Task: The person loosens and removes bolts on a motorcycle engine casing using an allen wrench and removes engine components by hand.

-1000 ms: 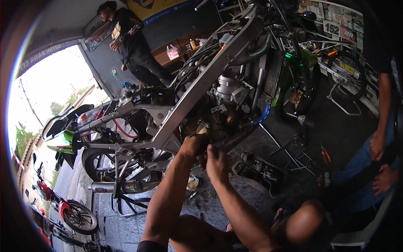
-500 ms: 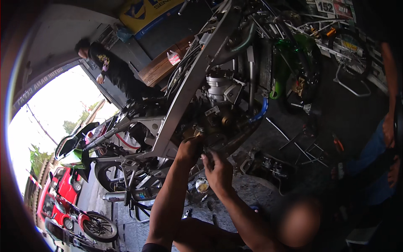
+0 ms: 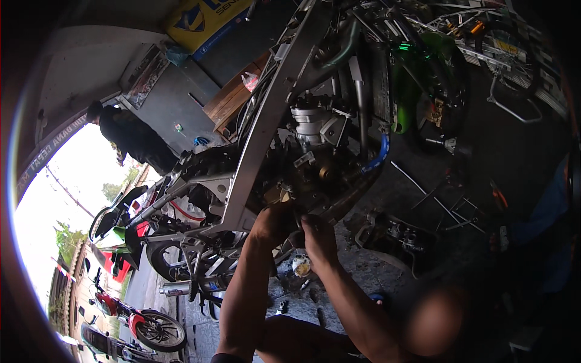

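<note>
A partly stripped motorcycle with a grey frame (image 3: 260,145) and exposed engine (image 3: 311,127) fills the middle. At the lower engine, just beneath a pale brass-coloured part (image 3: 278,195), my left hand (image 3: 272,224) is closed around something I cannot make out. My right hand (image 3: 315,236) is beside it, fingers curled in toward the left hand; whatever is between them is hidden in shadow. A blue hose (image 3: 378,151) runs right of the engine, and a white container with yellowish contents (image 3: 301,266) sits on the floor below my hands.
A removed black metal part (image 3: 393,242), metal wrenches (image 3: 454,215) and orange-handled pliers (image 3: 498,193) lie on the floor. A person in black (image 3: 136,136) stands near the opening; another in blue (image 3: 541,242) is at right. A red motorcycle (image 3: 112,305) is outside, a wooden bench (image 3: 224,109) behind.
My view has shifted, so the scene sits differently. The person in black has moved left toward the opening. My right hand's fingers have shifted slightly, staying close to my left hand.
</note>
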A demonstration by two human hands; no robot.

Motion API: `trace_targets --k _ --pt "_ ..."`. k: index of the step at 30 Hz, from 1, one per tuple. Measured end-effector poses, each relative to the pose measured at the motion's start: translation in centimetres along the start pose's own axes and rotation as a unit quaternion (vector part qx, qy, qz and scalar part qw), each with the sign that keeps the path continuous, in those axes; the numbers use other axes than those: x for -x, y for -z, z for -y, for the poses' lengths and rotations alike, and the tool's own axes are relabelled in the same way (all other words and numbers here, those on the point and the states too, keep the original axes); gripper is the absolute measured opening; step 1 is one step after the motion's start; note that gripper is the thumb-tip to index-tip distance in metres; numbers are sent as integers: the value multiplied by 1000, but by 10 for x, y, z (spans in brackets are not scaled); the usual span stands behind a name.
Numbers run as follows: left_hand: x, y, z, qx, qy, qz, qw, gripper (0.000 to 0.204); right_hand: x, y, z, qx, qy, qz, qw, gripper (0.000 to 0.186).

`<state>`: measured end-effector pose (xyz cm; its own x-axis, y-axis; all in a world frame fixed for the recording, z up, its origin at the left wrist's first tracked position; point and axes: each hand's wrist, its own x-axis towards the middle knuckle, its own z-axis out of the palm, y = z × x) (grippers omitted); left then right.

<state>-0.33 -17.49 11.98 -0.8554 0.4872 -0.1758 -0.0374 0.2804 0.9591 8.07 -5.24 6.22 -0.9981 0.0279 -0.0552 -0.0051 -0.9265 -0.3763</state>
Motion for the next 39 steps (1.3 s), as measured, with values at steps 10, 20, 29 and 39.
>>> trace_targets --k 10,20,29,39 --pt "-2 -32 -25 -38 103 -219 970 27 25 -9 9 547 445 -65 706 30" --pt "12 -12 -9 -263 -176 -59 947 14 20 -24 11 412 192 -57 889 25" --pt "3 -33 -11 260 16 -151 953 15 37 -6 15 548 380 -89 740 40" --pt "14 -34 -21 -9 -33 -80 996 15 11 -9 20 400 173 -36 899 30"
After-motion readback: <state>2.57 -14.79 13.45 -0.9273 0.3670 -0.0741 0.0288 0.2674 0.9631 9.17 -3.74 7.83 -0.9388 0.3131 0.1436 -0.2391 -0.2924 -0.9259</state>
